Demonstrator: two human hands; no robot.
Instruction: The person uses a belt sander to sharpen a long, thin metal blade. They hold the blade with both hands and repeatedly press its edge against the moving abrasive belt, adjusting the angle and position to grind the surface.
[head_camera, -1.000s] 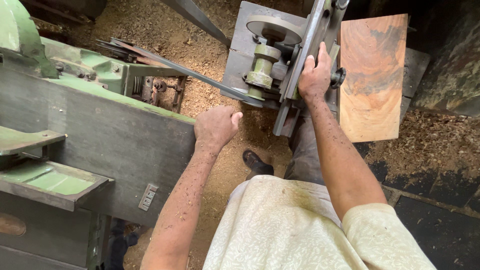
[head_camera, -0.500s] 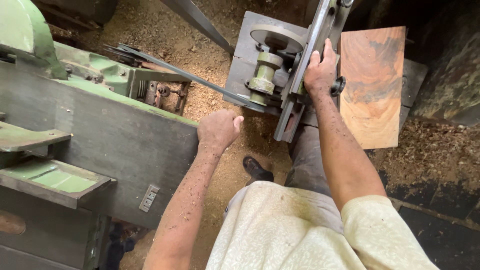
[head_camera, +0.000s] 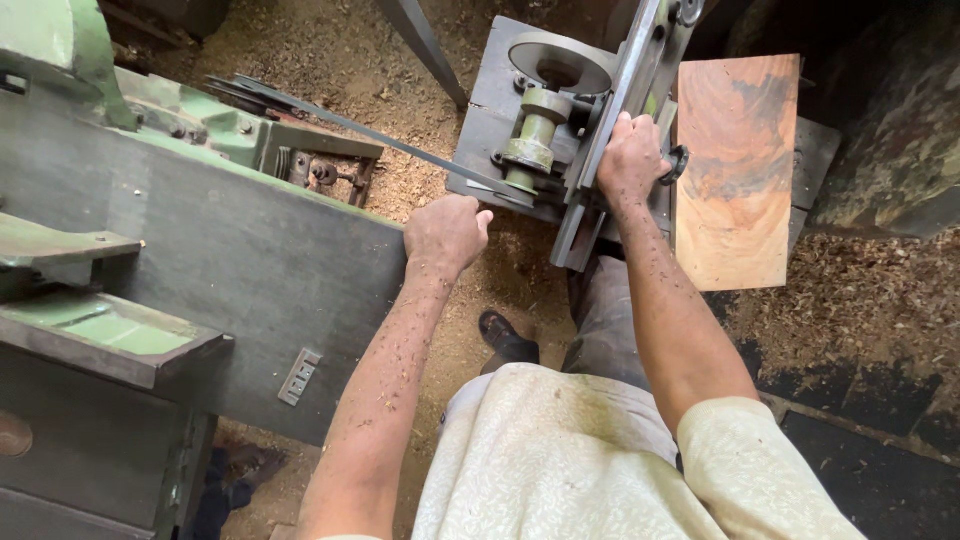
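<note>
Orange-brown board (head_camera: 737, 170) with dark swirling grain at upper right, pale green machine (head_camera: 150, 130) at left, grey steel table (head_camera: 500, 110) up top, cream faintly patterned shirt (head_camera: 560, 460) at the bottom.

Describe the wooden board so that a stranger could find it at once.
Look at the grey machine table at the top, where the right hand grips a metal bar. The wooden board lies flat just right of that hand. It is the only reddish-orange, dark-grained piece among grey and green metal.
</note>
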